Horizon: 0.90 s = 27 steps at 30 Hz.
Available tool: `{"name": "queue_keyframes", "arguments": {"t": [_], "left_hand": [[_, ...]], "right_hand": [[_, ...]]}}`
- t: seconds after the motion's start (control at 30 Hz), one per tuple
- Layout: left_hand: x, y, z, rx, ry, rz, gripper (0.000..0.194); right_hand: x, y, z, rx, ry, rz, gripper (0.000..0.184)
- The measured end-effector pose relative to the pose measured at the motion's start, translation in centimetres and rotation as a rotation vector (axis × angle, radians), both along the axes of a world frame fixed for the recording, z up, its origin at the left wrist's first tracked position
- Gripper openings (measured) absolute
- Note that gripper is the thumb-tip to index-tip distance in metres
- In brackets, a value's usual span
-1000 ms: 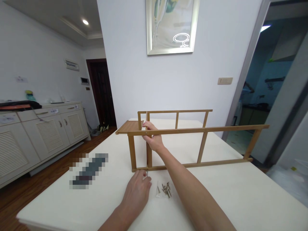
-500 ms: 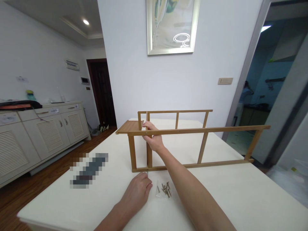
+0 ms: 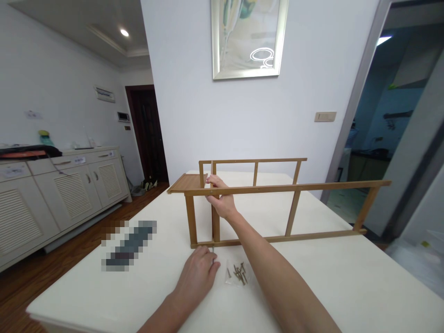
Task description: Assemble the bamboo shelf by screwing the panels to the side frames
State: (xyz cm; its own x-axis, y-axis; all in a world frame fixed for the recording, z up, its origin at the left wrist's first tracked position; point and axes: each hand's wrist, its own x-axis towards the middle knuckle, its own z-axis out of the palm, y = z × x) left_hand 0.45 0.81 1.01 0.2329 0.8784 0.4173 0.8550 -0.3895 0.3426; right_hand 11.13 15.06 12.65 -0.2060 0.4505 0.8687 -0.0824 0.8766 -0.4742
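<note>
A light brown wooden rack frame (image 3: 333, 186) lies on its side on the white table (image 3: 138, 291), with a slatted panel (image 3: 189, 182) at its left end. My right hand (image 3: 222, 199) reaches past the upper rail and grips an upright wooden board at the left part of the frame. Close to the lower rail, my left hand (image 3: 196, 273) is closed around a thin metal tool that looks like a hex key (image 3: 213, 250). Its tip meets the rail below that board; most of it is hidden by the fingers.
Brass-coloured screws (image 3: 240, 273) lie on a small clear plastic bag between my forearms. A blurred-out dark object (image 3: 132, 245) is on the table at left. Behind the table stands a white wall with a framed picture (image 3: 248, 41); a cabinet (image 3: 76, 180) runs along the left.
The fingers of my left hand have turned slightly around the metal tool. My right hand and the wooden frame have stayed in place.
</note>
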Motion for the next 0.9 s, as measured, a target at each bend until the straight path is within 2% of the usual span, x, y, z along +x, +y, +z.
{"name": "queue_keyframes", "arguments": {"t": [0.1,0.23,0.53,0.67,0.9], "left_hand": [[0.3,0.0,-0.1,0.002,0.046,0.012,0.023],[0.5,0.1,0.0,0.003,0.072,-0.033,0.025],[0.2,0.5,1.0,-0.157,-0.052,-0.012,0.019],[0.5,0.4,1.1,-0.213,-0.023,-0.049,0.019],[0.7,0.0,0.4,-0.119,0.062,-0.073,0.02]], "right_hand": [[-0.1,0.1,0.0,0.01,0.013,0.002,0.028],[-0.2,0.2,-0.1,0.01,0.018,0.001,0.029],[-0.2,0.3,-0.1,0.016,0.027,0.018,0.029],[-0.2,0.2,0.0,0.013,0.028,0.008,0.028],[-0.2,0.2,-0.1,-0.007,0.021,0.004,0.028]]}}
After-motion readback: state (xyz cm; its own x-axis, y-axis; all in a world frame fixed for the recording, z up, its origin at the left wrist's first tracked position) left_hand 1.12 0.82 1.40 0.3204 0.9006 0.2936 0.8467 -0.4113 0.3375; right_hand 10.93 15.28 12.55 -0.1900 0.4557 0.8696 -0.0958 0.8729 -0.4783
